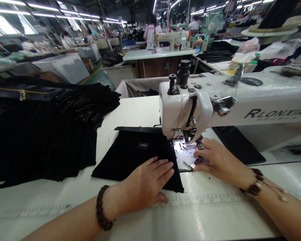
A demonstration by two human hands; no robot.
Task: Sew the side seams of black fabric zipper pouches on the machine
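A black fabric panel (130, 150) with a small label and a dark strip along its far edge lies on the table, its right edge by the needle area of the sewing machine (185, 107). My left hand (147, 184) rests on the panel's near right part, fingers stretched out and palm down. Right of the needle, my right hand (210, 157) is closed around what look like thread snips (189, 165). Their metal tip points left over the machine's plate, while the fingers cover the rest. The panel's far right corner is hidden behind the machine head.
A tall pile of black fabric pieces (47, 134), one with a zip, covers the left of the table. A printed ruler scale (190, 202) runs along the near side. Behind stand another sewing machine (173, 40), bottles (252, 65) and people at work.
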